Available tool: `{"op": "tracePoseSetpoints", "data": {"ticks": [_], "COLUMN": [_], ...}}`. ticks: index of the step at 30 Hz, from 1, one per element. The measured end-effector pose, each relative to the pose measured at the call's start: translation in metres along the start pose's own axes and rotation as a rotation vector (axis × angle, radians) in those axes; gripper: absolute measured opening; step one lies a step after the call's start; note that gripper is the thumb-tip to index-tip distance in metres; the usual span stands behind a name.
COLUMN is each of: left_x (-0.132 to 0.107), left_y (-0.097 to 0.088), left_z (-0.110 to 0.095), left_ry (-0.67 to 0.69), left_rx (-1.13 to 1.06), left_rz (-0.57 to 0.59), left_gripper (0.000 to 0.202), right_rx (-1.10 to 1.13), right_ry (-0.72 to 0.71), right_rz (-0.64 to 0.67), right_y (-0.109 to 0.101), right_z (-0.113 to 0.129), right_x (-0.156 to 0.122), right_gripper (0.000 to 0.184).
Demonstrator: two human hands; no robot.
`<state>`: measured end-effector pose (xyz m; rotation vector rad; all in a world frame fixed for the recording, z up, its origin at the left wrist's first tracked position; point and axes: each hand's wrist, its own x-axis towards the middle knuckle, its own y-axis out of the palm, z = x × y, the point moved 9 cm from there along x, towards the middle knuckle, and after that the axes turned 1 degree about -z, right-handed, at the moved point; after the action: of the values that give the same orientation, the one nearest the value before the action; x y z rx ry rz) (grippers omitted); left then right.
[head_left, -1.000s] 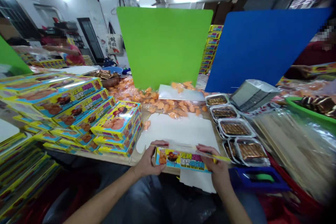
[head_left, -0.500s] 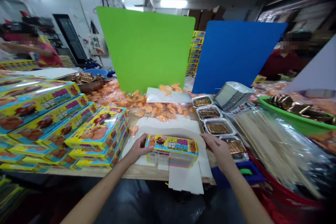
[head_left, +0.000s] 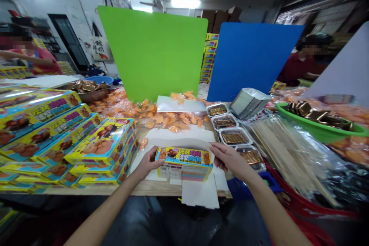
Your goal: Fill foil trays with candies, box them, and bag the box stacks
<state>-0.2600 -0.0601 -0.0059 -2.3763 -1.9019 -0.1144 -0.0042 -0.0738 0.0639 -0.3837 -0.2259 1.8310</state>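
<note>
1. Carton (head_left: 183, 161) is btwn the two hands, over the wht card sheets (head_left: 175, 135) at the near edge of the table (head_left: 138, 189); long side runs L–R, printed panel tilted up twd the wearer.
2. L hand (head_left: 148, 165) grips carton's L end: thumb on the printed panel, fingers round the end/back.
3. R hand (head_left: 227, 157) is at the R end, fingertips by the upper R corner, thumb & fingers close tog.; can't tell if they pinch the edge or only touch.
4. Carton label: Chinese chars in two big lines, top one yellow then pink, w/ food pics both ends; small line below too tiny to read.
5. Stacked cartons (head_left: 100, 140) on L carry matching print.
6. Cloth bag (head_left: 101, 49) at back has dark Chinese chars, not clear enough to read.
7. Foil trays (head_left: 235, 137), R of the sheets: gold-brown packs inside, no legible text.
</note>
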Motion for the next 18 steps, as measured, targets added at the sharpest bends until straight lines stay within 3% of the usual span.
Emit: {"op": "tracePoseSetpoints", "data": {"ticks": [6, 9, 12, 13, 15, 17, 18], "left_x": [-0.003, -0.007, -0.009, -0.01, -0.008, -0.004, -0.001], "left_y": [0.005, 0.01, 0.006, 0.002, -0.011, -0.026, -0.031], "left_z": [-0.004, -0.003, -0.006, -0.01, -0.02, -0.041, -0.054], "left_ry": [0.009, 0.02, 0.097, 0.129, 0.165, 0.208, 0.235], "left_rx": [-0.05, -0.146, -0.229, -0.201, -0.09, 0.221, 0.453], "left_rz": [0.018, -0.013, -0.046, -0.052, -0.073, -0.119, -0.132], "left_gripper": [0.037, 0.049, 0.076, 0.076, 0.058, 0.034, 0.032], "right_rx": [-0.125, -0.293, -0.363, -0.345, -0.298, -0.28, -0.282], "right_ry": [-0.118, -0.324, -0.471, -0.487, -0.482, -0.463, -0.459], "right_rz": [-0.023, -0.194, -0.369, -0.37, -0.304, -0.253, -0.25], "right_y": [0.009, 0.007, 0.004, 0.006, 0.012, 0.015, 0.015], "right_z": [-0.015, -0.018, -0.019, -0.02, -0.024, -0.025, -0.025], "right_x": [-0.014, -0.019, -0.022, -0.02, -0.014, -0.01, -0.009], "right_gripper": [0.051, 0.045, 0.041, 0.039, 0.035, 0.035, 0.036]}}
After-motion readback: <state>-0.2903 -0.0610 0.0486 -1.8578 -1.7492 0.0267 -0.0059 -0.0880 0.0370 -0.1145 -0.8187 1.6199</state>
